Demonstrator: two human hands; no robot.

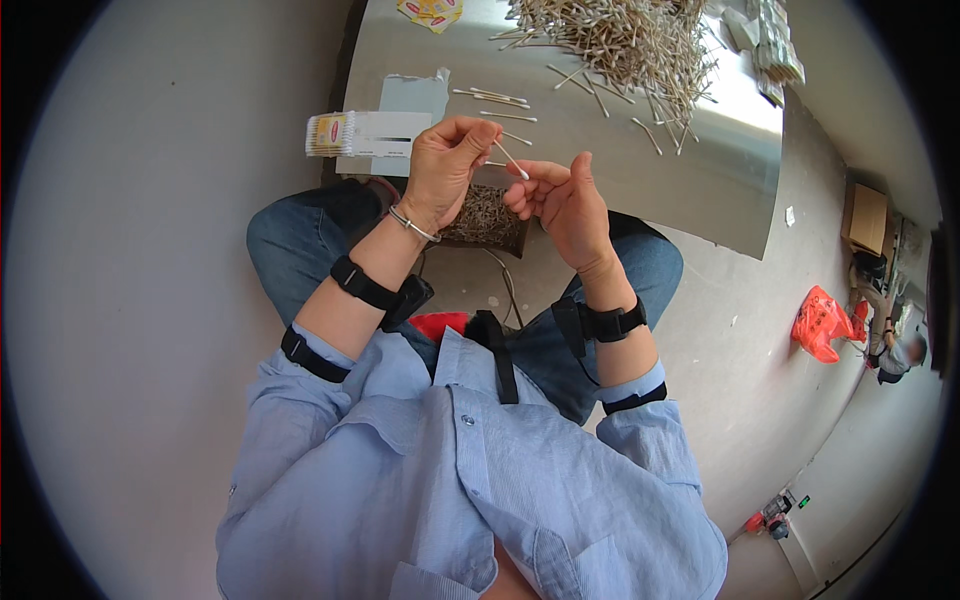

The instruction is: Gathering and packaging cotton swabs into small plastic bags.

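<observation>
Pale blue shirt [470, 450] lies nearest the viewpoint and fills the lower half, worn by a seated person whose sleeves end near the elbows, probably to keep cloth clear of the fingers. Next comes a steel tabletop [690, 190], ahead of the person. Below its edge, blue jeans [285, 240] spread wide, the knees apart, seemingly to make room for a box [521, 243] of thin sticks between them. Toward the table's far side sits a big heap of cotton swabs [625, 50], far enough away, I judge, to leave working space in front.

Both hands meet over the near edge. The left hand [443, 170] is closed in a thumb-and-forefinger pinch; the right hand [573, 205] is loosely spread, thumb raised, gripping nothing I can see. At the left, a pale card [413, 97] lies flat near a labelled bundle of swabs [330, 134]. A few loose swabs [508, 116] lie spaced out, perhaps so each can be seen singly.

Smallest is one cotton swab [512, 160], pinched near one end, leaving its other tip free beside the right forefinger; whether they touch, I cannot tell.
</observation>
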